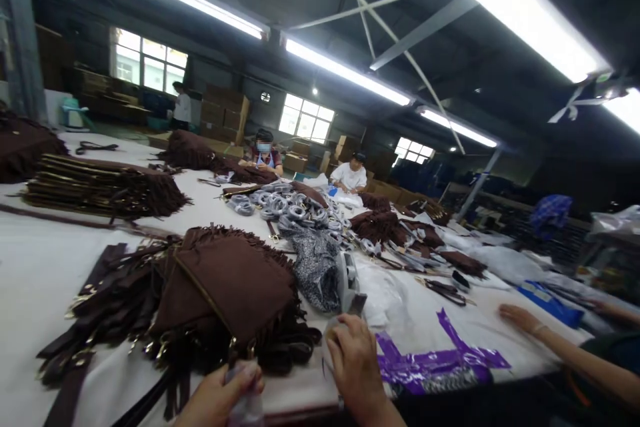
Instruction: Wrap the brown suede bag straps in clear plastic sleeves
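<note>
A dark brown fringed bag (237, 280) lies in front of me on a pile of brown straps (115, 300) with gold clasps. My left hand (225, 390) is closed at the bag's near corner, pinching a strap end beside a clasp. Clear plastic film (246, 408) hangs below those fingers. My right hand (355, 360) curls over a pale roll (330, 340), apparently tape, at the table's front edge; its fingers hide much of it. Just beyond stand a tape dispenser (349, 280) and a black-and-white patterned cloth bundle (316, 263).
Purple tape (425, 363) covers the table edge at right. Grey ring-shaped coils (295, 210) are heaped mid-table. A stack of brown bags (95, 187) lies left. A co-worker's hand (520, 319) rests on the table at right; two people sit across.
</note>
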A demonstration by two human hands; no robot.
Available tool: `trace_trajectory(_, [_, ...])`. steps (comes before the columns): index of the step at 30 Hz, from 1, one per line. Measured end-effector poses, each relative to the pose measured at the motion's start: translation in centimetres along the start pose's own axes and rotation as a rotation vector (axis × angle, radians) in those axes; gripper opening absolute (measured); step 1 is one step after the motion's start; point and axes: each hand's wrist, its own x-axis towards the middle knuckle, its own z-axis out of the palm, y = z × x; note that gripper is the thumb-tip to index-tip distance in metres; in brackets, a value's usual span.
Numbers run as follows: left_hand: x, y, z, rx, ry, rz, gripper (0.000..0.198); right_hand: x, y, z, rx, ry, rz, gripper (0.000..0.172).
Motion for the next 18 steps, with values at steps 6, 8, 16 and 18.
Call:
trace_trajectory(6, [-1.6, 1.1, 0.3, 0.027, -0.03, 0.016, 0.034, 0.0, -8.0, 0.6, 0.695, -0.455, 0.207, 0.05])
trace_trajectory(8, [-1.6, 1.0, 0.3, 0.012, -0.051, 0.032, 0.032, 0.0, -9.8, 1.7, 0.879, -0.583, 0.274, 0.049])
trace_trajectory(16, [-2.6, -0.1, -1.0, 0.074, -0.011, 0.028, 0.041, -1.0, -10.8, 3.5, 1.045, -0.493, 0.543, 0.029])
trace_trajectory(18, [-2.8, -0.2, -1.1, 0.068, -0.048, 0.029, 0.039, -1.3, -10.4, 3.3, 1.079, -0.446, 0.575, 0.031])
